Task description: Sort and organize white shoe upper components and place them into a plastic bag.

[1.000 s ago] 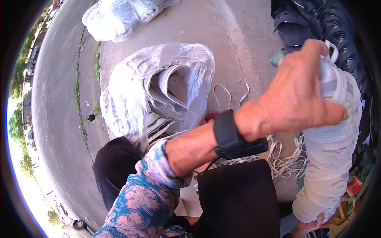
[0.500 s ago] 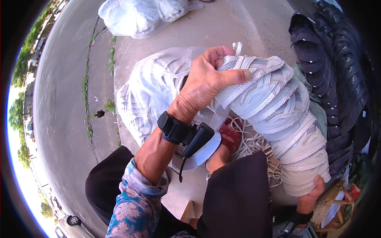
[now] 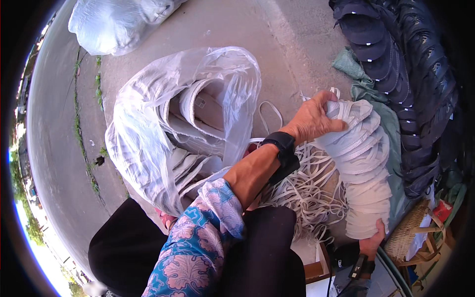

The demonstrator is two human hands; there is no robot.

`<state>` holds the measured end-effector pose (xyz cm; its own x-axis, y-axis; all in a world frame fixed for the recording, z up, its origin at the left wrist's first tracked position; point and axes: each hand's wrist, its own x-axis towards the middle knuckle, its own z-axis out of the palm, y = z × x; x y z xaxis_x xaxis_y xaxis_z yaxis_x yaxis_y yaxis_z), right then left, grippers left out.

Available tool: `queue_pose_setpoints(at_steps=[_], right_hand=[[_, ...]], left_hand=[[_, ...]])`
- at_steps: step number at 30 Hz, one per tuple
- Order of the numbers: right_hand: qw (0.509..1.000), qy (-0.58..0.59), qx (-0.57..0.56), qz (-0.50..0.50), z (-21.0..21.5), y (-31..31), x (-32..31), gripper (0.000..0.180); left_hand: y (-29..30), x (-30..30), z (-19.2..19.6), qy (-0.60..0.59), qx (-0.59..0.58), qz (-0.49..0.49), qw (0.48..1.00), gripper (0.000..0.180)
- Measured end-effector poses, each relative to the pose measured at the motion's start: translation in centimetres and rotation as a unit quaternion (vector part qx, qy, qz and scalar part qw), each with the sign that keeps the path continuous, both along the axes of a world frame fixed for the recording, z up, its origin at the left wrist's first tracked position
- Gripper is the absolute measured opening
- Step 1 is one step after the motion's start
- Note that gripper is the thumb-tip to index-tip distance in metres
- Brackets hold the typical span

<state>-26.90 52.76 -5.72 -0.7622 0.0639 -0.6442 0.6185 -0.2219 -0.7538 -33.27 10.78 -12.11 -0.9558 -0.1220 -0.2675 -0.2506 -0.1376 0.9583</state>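
Observation:
My left hand (image 3: 316,119) grips the top end of a long stack of nested white caps (image 3: 363,168), which leans from upper left to lower right. My right hand (image 3: 372,241) holds the stack's bottom end from below. A black band sits on my left wrist. To the left, a clear plastic bag (image 3: 148,143) stands open on the ground with more white caps (image 3: 198,119) stacked inside. A tangle of white straps (image 3: 307,193) lies between the bag and the stack in my hands.
A tall stack of dark blue caps (image 3: 396,64) lies at the right on green cloth (image 3: 366,89). Another filled plastic bag (image 3: 114,22) rests at the top left on the concrete ground (image 3: 277,39). A woven basket (image 3: 410,232) sits at the lower right.
The white cap stack has swung to the right and down, away from the open bag. My left hand moved right with its top end; my right hand still holds the bottom.

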Motion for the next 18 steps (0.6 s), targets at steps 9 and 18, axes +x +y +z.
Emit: queue_pose_setpoints(at_steps=[9,18], right_hand=[[0.996,-0.073,-0.015,0.042,-0.3,5.2,2.4,0.065],[0.956,-0.170,0.194,0.142,2.6,10.6,3.2,0.053]], left_hand=[[-12.4,8.9,2.9,0.035,-0.650,0.004,0.759,0.019],[-18.7,15.5,3.5,0.041,-0.701,-0.131,0.700,0.043]])
